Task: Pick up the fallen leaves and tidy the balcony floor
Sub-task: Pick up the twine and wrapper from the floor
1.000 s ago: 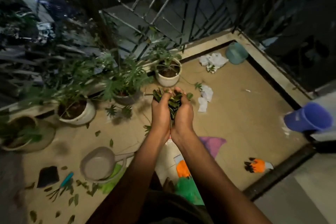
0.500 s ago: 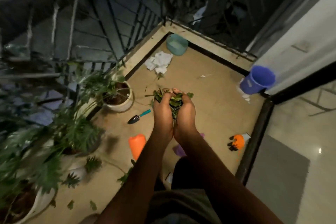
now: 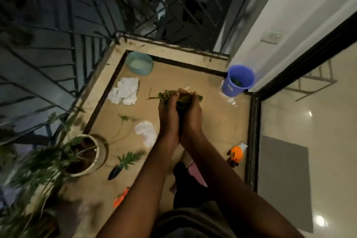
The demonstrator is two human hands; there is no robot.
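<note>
- Since the frame half a second ago, the joined hands have carried their load toward the far right corner of the beige tiled balcony floor [image 3: 212,121], and the bin there is now close beyond them.
- The left hand [image 3: 169,116] and right hand [image 3: 191,114] press side by side, fingers [image 3: 173,100] curled over and grasping a crumpled wad of dark green leaves [image 3: 168,94].
- Thin stems and leaf tips poke out past the fingertips, mostly to the left.
- The round purple plastic bin [image 3: 239,80] stands upright in the far right corner, with some green leaves inside. It is near the wad but apart from it.
- Loose feathery leafy sprigs [image 3: 129,157] lie toward the left edge, one touching a small dark trowel [image 3: 115,172].
- A crumpled white cloth [image 3: 124,91] lies near a round teal plastic basin [image 3: 140,63] in the far left corner.
- An orange glove [image 3: 236,153] lies at the right edge.
</note>
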